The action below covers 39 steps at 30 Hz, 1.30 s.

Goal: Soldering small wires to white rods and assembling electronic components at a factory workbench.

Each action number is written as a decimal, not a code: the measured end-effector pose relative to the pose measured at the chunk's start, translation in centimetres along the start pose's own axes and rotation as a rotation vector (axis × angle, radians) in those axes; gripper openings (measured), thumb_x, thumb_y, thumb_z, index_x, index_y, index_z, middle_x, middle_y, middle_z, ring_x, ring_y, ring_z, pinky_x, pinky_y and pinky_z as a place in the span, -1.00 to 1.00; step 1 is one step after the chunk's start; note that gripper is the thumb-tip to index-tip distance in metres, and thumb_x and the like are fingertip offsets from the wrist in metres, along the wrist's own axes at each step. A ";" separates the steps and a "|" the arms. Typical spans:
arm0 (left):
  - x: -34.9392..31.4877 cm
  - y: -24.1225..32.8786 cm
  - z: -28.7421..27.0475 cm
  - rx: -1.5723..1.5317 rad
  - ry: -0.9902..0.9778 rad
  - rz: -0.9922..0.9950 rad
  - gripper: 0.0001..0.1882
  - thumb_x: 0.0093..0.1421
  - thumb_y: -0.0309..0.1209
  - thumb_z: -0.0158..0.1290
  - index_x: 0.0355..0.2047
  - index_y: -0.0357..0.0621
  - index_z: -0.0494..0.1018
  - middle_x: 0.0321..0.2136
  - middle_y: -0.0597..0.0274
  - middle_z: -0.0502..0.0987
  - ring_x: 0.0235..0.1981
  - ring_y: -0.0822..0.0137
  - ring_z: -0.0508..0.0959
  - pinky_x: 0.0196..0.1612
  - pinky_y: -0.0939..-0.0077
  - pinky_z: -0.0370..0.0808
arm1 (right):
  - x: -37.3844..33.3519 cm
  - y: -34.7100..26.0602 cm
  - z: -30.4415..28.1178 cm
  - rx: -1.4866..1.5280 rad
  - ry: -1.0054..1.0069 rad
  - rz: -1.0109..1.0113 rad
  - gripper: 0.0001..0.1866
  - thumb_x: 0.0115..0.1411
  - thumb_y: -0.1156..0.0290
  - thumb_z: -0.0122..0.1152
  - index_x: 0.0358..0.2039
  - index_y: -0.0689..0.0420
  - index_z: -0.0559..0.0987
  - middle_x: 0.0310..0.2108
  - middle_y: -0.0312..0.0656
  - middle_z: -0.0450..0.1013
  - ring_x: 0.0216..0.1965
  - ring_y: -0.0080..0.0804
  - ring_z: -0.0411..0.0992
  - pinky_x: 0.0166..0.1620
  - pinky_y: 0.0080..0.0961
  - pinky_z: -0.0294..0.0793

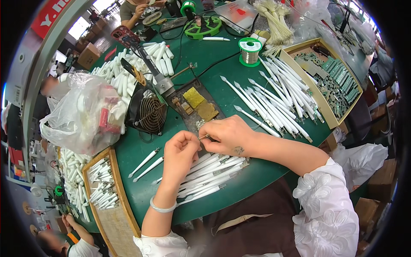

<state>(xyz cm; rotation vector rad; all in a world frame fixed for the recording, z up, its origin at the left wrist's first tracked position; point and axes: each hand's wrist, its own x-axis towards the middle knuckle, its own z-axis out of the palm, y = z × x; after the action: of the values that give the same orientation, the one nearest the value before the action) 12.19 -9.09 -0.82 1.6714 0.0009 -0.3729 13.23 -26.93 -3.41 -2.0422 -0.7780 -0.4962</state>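
My left hand [182, 150] and my right hand [227, 135] meet over the front middle of the green table. Both are closed in a pinch. Between the right fingertips shows a small, thin, metallic-looking piece [204, 136], too small to name. Whatever the left fingers pinch is hidden. Under and in front of my hands lie several white candle-shaped sticks [205, 173] with pointed tips and small metal ends. Just beyond my fingers is a dark metal plate [216, 103] bearing yellow sponge pads [194, 97] and a small heap of tiny pale pieces [200, 124].
A black fan [150, 113] and clamp arm [156, 70] stand left of the plate. Many white sticks [274, 98] and a box of circuit boards [352, 105] lie right. A solder spool [250, 51] stands behind. Left are a plastic bag [70, 115] and wooden-framed tray [107, 218].
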 end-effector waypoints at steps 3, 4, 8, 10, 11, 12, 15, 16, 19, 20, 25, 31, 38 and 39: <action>0.2 -0.1 -0.3 -0.026 -0.002 -0.017 -0.95 0.12 -0.55 -0.04 -0.47 -0.21 0.41 -0.61 0.34 0.46 -0.69 0.62 0.34 -0.66 0.76 0.20 | 0.4 -0.6 -0.8 0.074 -0.056 0.112 -0.85 -0.03 0.45 0.25 -0.42 0.11 0.48 -0.70 -0.31 0.31 -0.70 -0.44 0.28 -0.60 -0.50 0.26; 0.3 -0.1 -0.4 -0.043 -0.005 -0.023 -0.95 0.12 -0.53 -0.05 -0.47 -0.16 0.40 -0.61 0.36 0.45 -0.70 0.65 0.33 -0.70 0.77 0.16 | 0.5 -0.7 -1.1 0.139 -0.090 0.200 -0.85 -0.01 0.46 0.25 -0.41 0.12 0.47 -0.70 -0.32 0.28 -0.69 -0.50 0.25 -0.59 -0.53 0.25; 0.7 0.1 -0.5 -0.050 0.033 -0.029 -0.95 0.08 -0.58 -0.03 -0.49 -0.24 0.43 -0.63 0.30 0.48 -0.70 0.60 0.36 -0.65 0.75 0.22 | 0.6 -0.3 -1.2 0.310 -0.121 0.366 -0.88 0.05 0.51 0.21 -0.39 0.16 0.45 -0.69 -0.34 0.25 -0.66 -0.62 0.19 -0.56 -0.61 0.23; 1.0 0.1 -0.7 -0.036 0.023 -0.014 -0.95 0.07 -0.56 -0.01 -0.50 -0.24 0.43 -0.63 0.30 0.48 -0.71 0.60 0.36 -0.68 0.75 0.19 | 0.4 0.2 -0.7 0.347 -0.096 0.346 -0.90 0.07 0.54 0.20 -0.40 0.20 0.45 -0.66 -0.34 0.29 -0.64 -0.67 0.20 -0.56 -0.66 0.24; 1.1 0.1 -0.8 -0.039 0.029 -0.016 -0.95 0.07 -0.56 -0.01 -0.50 -0.24 0.43 -0.63 0.30 0.48 -0.71 0.60 0.36 -0.68 0.75 0.19 | 0.5 0.2 -0.6 0.350 -0.102 0.345 -0.90 0.07 0.54 0.20 -0.40 0.20 0.45 -0.66 -0.34 0.29 -0.64 -0.67 0.20 -0.56 -0.66 0.24; 1.3 0.1 -0.9 -0.053 0.038 -0.034 -0.96 0.06 -0.56 -0.01 -0.50 -0.23 0.43 -0.63 0.29 0.48 -0.72 0.60 0.36 -0.70 0.75 0.17 | 0.6 0.3 -0.6 0.320 -0.087 0.325 -0.90 0.06 0.54 0.21 -0.42 0.21 0.46 -0.65 -0.34 0.31 -0.63 -0.68 0.22 -0.56 -0.68 0.26; 2.0 0.2 -1.1 -0.110 0.027 -0.057 -0.97 0.04 -0.55 -0.01 -0.52 -0.22 0.42 -0.64 0.26 0.48 -0.73 0.59 0.36 -0.73 0.74 0.15 | 0.8 0.4 -0.4 0.262 -0.046 0.286 -0.90 0.03 0.54 0.24 -0.45 0.22 0.48 -0.63 -0.32 0.36 -0.63 -0.68 0.26 -0.56 -0.70 0.29; 2.2 0.3 -1.0 -0.151 0.012 -0.062 -0.97 0.03 -0.55 -0.01 -0.53 -0.22 0.42 -0.64 0.25 0.48 -0.73 0.58 0.36 -0.74 0.73 0.14 | 0.8 0.5 -0.4 0.235 -0.020 0.264 -0.90 0.02 0.53 0.26 -0.47 0.22 0.49 -0.62 -0.31 0.39 -0.63 -0.68 0.28 -0.57 -0.70 0.30; 2.6 0.8 -0.8 -0.161 0.035 -0.061 -0.97 0.01 -0.56 -0.01 -0.54 -0.22 0.42 -0.64 0.23 0.48 -0.74 0.58 0.35 -0.75 0.73 0.14 | 1.0 0.4 -0.4 0.169 0.017 0.204 -0.90 0.00 0.54 0.27 -0.47 0.21 0.50 -0.62 -0.28 0.41 -0.64 -0.66 0.32 -0.57 -0.69 0.33; 2.6 0.8 -0.8 -0.163 0.035 -0.064 -0.97 0.01 -0.56 -0.01 -0.54 -0.22 0.42 -0.64 0.23 0.48 -0.74 0.58 0.35 -0.75 0.73 0.14 | 0.9 0.4 -0.3 0.169 0.015 0.206 -0.90 0.00 0.54 0.27 -0.47 0.21 0.50 -0.62 -0.28 0.41 -0.64 -0.66 0.32 -0.57 -0.69 0.33; 2.8 0.6 -0.7 -0.147 0.052 -0.018 -0.96 0.05 -0.56 -0.06 -0.51 -0.21 0.39 -0.65 0.20 0.48 -0.77 0.53 0.35 -0.78 0.70 0.15 | 1.0 0.4 0.1 0.133 0.076 0.154 -0.91 -0.01 0.54 0.27 -0.49 0.21 0.51 -0.64 -0.26 0.43 -0.66 -0.63 0.35 -0.59 -0.69 0.34; 3.0 0.6 -0.8 -0.152 0.049 -0.010 -0.96 0.05 -0.56 -0.06 -0.50 -0.20 0.39 -0.64 0.20 0.48 -0.77 0.54 0.35 -0.78 0.70 0.15 | 1.2 0.3 0.3 0.131 0.108 0.124 -0.91 -0.01 0.55 0.28 -0.50 0.22 0.52 -0.66 -0.27 0.42 -0.67 -0.63 0.36 -0.58 -0.69 0.35; 3.0 0.9 -0.6 -0.166 0.059 -0.012 -0.96 0.05 -0.55 -0.06 -0.51 -0.19 0.39 -0.65 0.21 0.48 -0.77 0.54 0.35 -0.78 0.71 0.15 | 1.3 0.3 0.3 0.122 0.114 0.136 -0.92 -0.02 0.56 0.28 -0.51 0.22 0.52 -0.66 -0.26 0.42 -0.66 -0.61 0.37 -0.57 -0.69 0.36; 3.0 0.9 -0.4 -0.167 0.062 -0.008 -0.96 0.06 -0.55 -0.06 -0.51 -0.19 0.39 -0.65 0.21 0.48 -0.77 0.55 0.35 -0.78 0.71 0.15 | 1.2 0.4 0.4 0.125 0.124 0.126 -0.92 -0.01 0.56 0.27 -0.50 0.22 0.52 -0.67 -0.29 0.40 -0.66 -0.65 0.34 -0.58 -0.70 0.33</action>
<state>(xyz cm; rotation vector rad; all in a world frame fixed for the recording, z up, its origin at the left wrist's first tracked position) 15.28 -9.43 -0.65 1.5175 0.0832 -0.3182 14.45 -26.38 -3.13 -1.9121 -0.5881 -0.4852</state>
